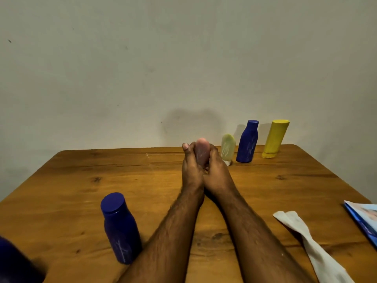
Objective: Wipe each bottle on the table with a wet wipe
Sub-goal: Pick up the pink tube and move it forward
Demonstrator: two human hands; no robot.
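A small pink bottle (202, 150) stands upright at the middle of the wooden table (81, 176), and both hands grip it. My left hand (191, 166) wraps its left side and my right hand (216, 168) wraps its right side. A used white wet wipe (312, 240) lies flat on the table at the right, apart from both hands. Along the far edge stand a pale cream bottle (228, 149), a blue bottle (247, 142) and a yellow bottle (275, 138) resting on its cap. Another blue bottle (120, 227) stands near left.
A blue and white wipes packet (365, 219) lies at the table's right edge. A dark blue object (14, 262), blurred, sits at the bottom left corner. A plain wall (142, 68) rises right behind the table.
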